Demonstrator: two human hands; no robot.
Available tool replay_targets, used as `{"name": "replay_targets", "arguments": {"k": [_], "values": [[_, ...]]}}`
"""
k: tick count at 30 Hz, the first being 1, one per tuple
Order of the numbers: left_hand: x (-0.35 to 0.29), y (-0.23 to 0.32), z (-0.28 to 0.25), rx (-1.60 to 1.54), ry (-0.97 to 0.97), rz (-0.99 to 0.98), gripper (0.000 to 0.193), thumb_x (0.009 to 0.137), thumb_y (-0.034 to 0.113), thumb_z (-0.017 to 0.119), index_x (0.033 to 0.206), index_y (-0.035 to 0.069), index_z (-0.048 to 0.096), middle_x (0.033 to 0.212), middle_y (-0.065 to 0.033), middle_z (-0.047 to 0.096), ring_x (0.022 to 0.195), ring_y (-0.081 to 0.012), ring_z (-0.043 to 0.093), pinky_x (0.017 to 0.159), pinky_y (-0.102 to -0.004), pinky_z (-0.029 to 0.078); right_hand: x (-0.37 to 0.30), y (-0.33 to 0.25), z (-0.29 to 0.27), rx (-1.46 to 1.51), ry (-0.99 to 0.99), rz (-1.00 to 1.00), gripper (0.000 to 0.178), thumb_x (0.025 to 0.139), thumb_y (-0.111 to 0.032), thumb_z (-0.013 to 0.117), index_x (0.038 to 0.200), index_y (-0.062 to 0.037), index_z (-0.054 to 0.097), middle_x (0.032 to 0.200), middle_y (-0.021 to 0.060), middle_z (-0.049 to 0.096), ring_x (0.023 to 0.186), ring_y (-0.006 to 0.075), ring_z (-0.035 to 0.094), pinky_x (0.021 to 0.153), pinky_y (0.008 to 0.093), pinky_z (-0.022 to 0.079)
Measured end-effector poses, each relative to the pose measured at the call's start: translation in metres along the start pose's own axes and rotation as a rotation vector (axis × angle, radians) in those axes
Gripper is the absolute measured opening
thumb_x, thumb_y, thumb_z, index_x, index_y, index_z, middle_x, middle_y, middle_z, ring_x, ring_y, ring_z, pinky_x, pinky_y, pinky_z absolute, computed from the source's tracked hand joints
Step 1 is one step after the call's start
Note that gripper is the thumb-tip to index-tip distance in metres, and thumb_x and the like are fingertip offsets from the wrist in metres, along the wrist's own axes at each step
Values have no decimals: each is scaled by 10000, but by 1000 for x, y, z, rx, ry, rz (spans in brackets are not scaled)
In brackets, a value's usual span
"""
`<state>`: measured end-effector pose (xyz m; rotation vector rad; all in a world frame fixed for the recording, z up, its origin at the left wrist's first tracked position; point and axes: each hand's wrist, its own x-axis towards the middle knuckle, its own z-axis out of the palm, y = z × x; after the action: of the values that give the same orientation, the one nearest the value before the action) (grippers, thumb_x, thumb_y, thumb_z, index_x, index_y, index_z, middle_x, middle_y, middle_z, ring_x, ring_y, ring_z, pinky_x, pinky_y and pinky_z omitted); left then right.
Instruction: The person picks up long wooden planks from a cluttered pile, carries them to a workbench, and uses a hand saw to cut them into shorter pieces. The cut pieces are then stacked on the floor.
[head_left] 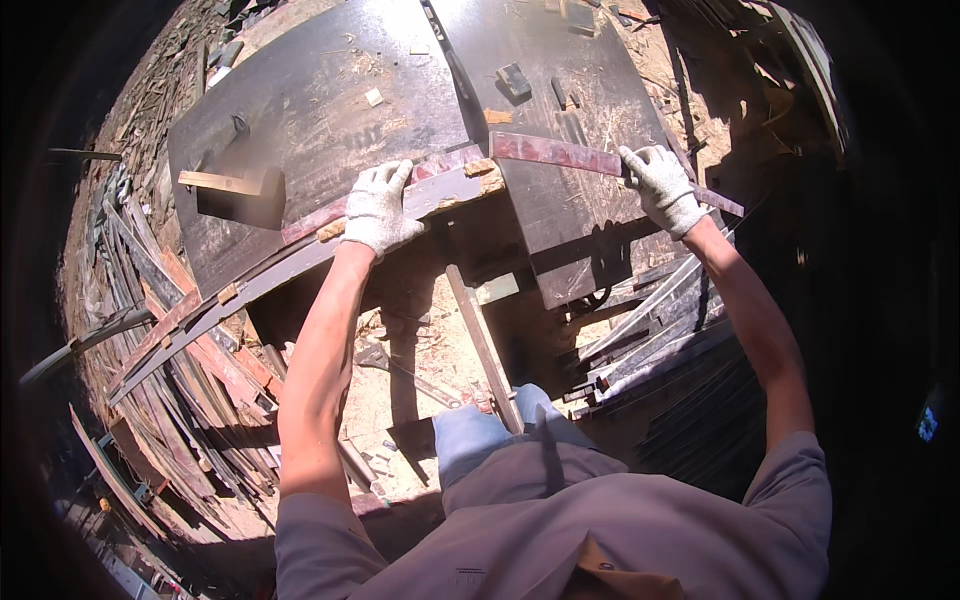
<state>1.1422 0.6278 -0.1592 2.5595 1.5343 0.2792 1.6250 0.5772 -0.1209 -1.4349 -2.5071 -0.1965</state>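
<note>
Both hands wear whitish work gloves. My left hand (376, 212) bends over a long grey wooden plank (275, 270), fingers across its top and thumb sticking out at the near side. The plank runs slantwise from the lower left along the near edge of a dark panel, with small light wood blocks (482, 168) on it and a reddish strip (318, 218) alongside. My right hand (660, 188) is closed round a reddish-brown wooden strip (560, 153), its fingers wrapped over the top. The strip's left end lies close to the plank's right end; its other end extends past my right hand.
Two dark panels (320, 70) form the worktop, strewn with chips, a dark block (514, 82) and a block with a light batten (225, 183). Loose wood strips (180, 370) pile up at left. Below, an upright batten (482, 345) stands between my legs and the panels.
</note>
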Motion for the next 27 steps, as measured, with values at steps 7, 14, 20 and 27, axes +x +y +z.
{"name": "replay_targets", "arguments": {"k": [7, 14, 20, 27], "values": [[0, 6, 3, 4, -11, -44, 946, 621, 367, 865, 1444, 46, 529, 1351, -170, 567, 1281, -377, 517, 1157, -487, 373, 187, -128, -2, 86, -147, -139, 565, 814, -55, 713, 1364, -61, 580, 1003, 173, 606, 957, 371, 598, 799, 477, 492], [-10, -3, 14, -56, 10, -21, 710, 663, 232, 726, 1320, -19, 632, 1171, -209, 644, 1128, -369, 590, 1011, -482, 450, 293, -190, 106, 209, -332, -435, 314, 750, -104, 721, 1047, -37, 643, 929, 191, 648, 896, 381, 631, 756, 482, 503], [-18, -11, 32, -154, -127, -63, 644, 654, 260, 721, 1226, -32, 684, 1212, -226, 664, 1166, -382, 589, 1100, -481, 404, 304, -207, 131, 347, -398, -538, 290, 763, -157, 733, 1023, -48, 668, 959, 196, 666, 953, 394, 653, 801, 493, 537], [-22, -14, 36, -161, -95, -11, 366, 610, 284, 707, 863, 23, 749, 1036, -181, 693, 1058, -365, 617, 990, -500, 440, 313, -222, 126, 362, -553, -527, 197, 727, -150, 749, 906, -69, 734, 918, 187, 702, 901, 385, 679, 828, 477, 552]]}}
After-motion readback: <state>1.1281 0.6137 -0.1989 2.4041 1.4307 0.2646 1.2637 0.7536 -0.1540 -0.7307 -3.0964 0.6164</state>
